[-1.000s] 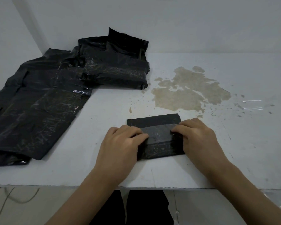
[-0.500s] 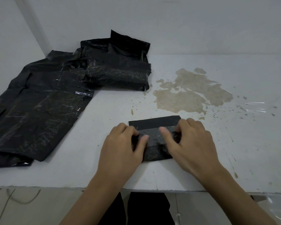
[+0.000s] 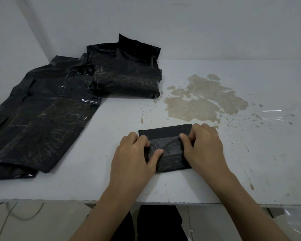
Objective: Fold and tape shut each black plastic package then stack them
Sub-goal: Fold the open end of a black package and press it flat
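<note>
so the small black package (image 3: pixel 170 150) sits near the table (image 3: pixel 250 171) front edge, left hand (image 3: pixel 134 157) and right hand (image 3: pixel 205 146) both pinching it; black plastic pile (image 3: pixel 59 108) at ten o'clock, brown stain (image 3: pixel 203 100) at one.

No text, label, brand, number or sign can be read anywhere in the head view. The small black plastic package (image 3: pixel 165 150) under the hands and the larger black packages (image 3: pixel 125 79) at the back left show only plain glossy film with pale scuffs, and the white surface (image 3: pixel 215 180) bears only stains.
</note>
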### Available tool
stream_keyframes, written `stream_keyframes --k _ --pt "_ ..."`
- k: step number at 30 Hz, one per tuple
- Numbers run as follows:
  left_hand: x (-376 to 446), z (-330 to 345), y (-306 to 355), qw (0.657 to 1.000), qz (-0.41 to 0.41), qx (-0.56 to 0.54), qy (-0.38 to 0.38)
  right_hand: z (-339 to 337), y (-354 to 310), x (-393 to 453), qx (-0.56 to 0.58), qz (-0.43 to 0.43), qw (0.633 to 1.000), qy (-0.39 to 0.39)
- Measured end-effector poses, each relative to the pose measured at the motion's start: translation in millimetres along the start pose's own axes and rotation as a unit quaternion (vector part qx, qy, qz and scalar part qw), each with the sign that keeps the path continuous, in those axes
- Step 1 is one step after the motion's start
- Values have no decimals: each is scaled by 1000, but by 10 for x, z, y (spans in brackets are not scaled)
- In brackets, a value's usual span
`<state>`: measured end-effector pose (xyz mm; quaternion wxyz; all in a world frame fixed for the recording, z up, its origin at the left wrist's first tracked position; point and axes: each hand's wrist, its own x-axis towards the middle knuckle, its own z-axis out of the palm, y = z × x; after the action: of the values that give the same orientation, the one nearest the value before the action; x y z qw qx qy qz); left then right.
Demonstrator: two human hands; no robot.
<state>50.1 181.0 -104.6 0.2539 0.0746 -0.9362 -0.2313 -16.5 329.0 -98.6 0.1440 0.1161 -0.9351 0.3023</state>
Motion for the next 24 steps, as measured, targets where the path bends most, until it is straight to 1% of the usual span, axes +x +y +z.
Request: stream_keyframes --k 4,5,9,12,17,20,24 --pt "-4 -7 -3 1000 1 -4 4 42 -101 -51 -68 31 997 -5" --pt "-6 -11 -2 1000 2 -3 2 40 -110 -46 -70 37 997 -5" --pt "15 -44 7 1000 -3 7 -17 4 -58 29 -4 43 999 -6" --pt "57 -104 81 998 -30 9 -56 -11 23 37 31 12 999 5" --pt "232 -11 329 987 -68 138 -53 -50 150 -38 60 -25 998 8" --pt "248 27 290 988 -102 104 -53 -38 176 -84 63 -30 997 17" --pt "233 -15 170 992 -114 48 -28 -37 167 -68 67 -19 997 17"
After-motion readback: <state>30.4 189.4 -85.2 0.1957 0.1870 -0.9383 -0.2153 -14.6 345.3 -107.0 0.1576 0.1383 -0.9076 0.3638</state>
